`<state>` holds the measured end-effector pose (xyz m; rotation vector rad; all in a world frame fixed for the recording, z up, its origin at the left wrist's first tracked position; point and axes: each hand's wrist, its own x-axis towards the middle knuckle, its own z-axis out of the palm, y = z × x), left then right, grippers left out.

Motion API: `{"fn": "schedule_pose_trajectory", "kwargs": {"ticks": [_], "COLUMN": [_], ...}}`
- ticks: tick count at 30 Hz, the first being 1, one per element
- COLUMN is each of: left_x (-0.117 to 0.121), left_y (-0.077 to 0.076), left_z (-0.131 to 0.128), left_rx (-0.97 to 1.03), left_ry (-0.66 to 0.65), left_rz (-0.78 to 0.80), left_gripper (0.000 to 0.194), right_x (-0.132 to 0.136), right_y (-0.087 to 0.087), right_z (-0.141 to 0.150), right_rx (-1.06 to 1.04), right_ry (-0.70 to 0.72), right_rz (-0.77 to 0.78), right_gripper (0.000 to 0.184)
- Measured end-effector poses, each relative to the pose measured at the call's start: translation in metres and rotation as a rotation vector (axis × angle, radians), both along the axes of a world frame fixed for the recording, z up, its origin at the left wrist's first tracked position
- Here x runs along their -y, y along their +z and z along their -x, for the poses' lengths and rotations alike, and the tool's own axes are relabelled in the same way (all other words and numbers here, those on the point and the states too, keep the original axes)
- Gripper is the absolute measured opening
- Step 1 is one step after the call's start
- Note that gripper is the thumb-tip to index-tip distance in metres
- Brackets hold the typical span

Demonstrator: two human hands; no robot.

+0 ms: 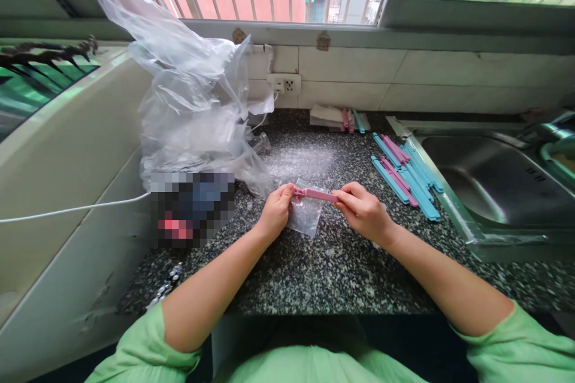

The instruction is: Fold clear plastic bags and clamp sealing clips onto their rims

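Note:
A pink plastic sealing clip (315, 194) is held level above the speckled granite counter (332, 263), clamped across the top of a small clear plastic bag (305, 215) that hangs under it. My left hand (276, 210) pinches the clip's left end and the bag. My right hand (363, 210) pinches the clip's right end. Both hands have their fingers closed.
Several blue and pink clips (404, 175) lie by the steel sink (494, 182) on the right. More clips and papers (339, 118) sit at the back wall. A big crumpled clear plastic bag (193, 102) stands at the left, with a white cable (72, 209) and a wall socket (284, 84).

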<state>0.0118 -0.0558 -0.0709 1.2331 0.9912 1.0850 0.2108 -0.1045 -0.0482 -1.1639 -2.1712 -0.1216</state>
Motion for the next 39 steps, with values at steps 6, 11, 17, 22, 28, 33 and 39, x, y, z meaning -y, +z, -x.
{"fn": "schedule_pose_trajectory", "kwargs": {"ticks": [6, 11, 17, 22, 28, 33, 39], "left_x": [-0.001, -0.002, -0.001, -0.001, -0.001, 0.0, 0.0], "left_y": [-0.002, -0.002, 0.001, 0.0, 0.001, 0.004, 0.005], "left_z": [0.0, 0.0, 0.0, 0.0, 0.0, -0.001, 0.0], "left_rx": [0.014, 0.021, 0.043, 0.08, 0.106, 0.133, 0.154], "left_ry": [0.007, 0.033, 0.057, 0.056, 0.072, 0.08, 0.076], "left_rz": [0.003, 0.001, 0.039, 0.07, 0.067, 0.092, 0.103], "left_gripper": [0.047, 0.045, 0.041, 0.041, 0.041, 0.037, 0.035], "right_x": [0.0, 0.001, 0.001, 0.002, 0.003, 0.003, 0.004], "right_y": [0.001, 0.003, 0.004, 0.007, 0.007, 0.007, 0.012], "right_z": [0.0, 0.0, 0.0, 0.0, 0.0, 0.0, 0.0], "right_rx": [-0.086, -0.123, -0.171, -0.194, -0.243, -0.284, -0.299], "right_ry": [0.018, 0.028, 0.033, 0.049, 0.046, 0.061, 0.052], "right_rz": [0.007, 0.016, -0.005, -0.049, -0.048, -0.068, -0.068], "right_gripper": [0.02, 0.019, 0.02, 0.018, 0.019, 0.019, 0.017]}}
